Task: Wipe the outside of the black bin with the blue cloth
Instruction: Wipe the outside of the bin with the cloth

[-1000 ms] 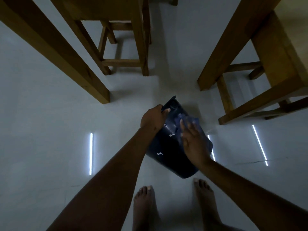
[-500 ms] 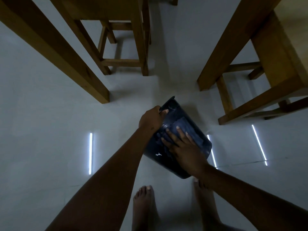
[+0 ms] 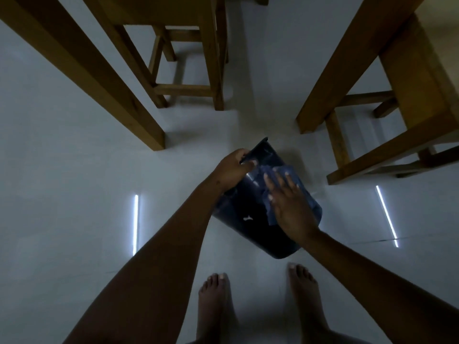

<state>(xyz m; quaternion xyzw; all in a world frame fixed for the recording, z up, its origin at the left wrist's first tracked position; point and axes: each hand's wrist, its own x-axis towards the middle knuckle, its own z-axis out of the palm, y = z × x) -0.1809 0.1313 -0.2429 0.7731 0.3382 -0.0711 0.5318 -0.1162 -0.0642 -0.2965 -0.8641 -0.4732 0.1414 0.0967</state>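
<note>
The black bin point(image 3: 250, 227) is tilted off the pale floor in the middle of the head view, its rim pointing away from me and its base toward my feet. My left hand point(image 3: 232, 170) grips the bin's rim at the upper left edge. My right hand point(image 3: 289, 207) lies flat with fingers spread on the bin's outer wall, pressing the blue cloth point(image 3: 269, 207) against it. The cloth shows around and beyond my fingers; most of it is hidden under my palm.
Wooden table and stool legs stand at upper left point(image 3: 106, 85) and upper middle point(image 3: 213, 70), with a wooden bench or table frame point(image 3: 387, 115) on the right. My bare feet point(image 3: 260, 306) are just below the bin. Light strips reflect on the shiny floor point(image 3: 74, 194).
My right hand with the cloth slid from the bin's upper side down and left toward its middle, then back up toward the rim. My left hand and the bin stayed almost still.
</note>
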